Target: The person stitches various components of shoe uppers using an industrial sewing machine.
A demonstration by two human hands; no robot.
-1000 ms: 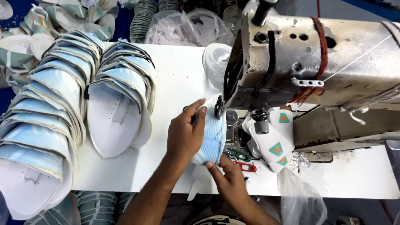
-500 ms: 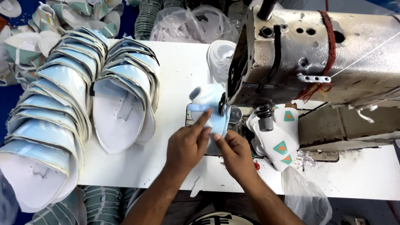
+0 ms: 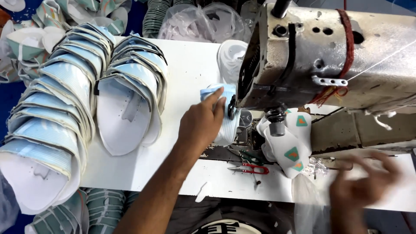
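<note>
My right hand (image 3: 362,184) has left the blue piece (image 3: 225,115) and swings out to the near right, blurred, fingers spread and empty, while my left hand (image 3: 201,125) alone presses that piece flat beside the needle of the machine (image 3: 329,60).
</note>
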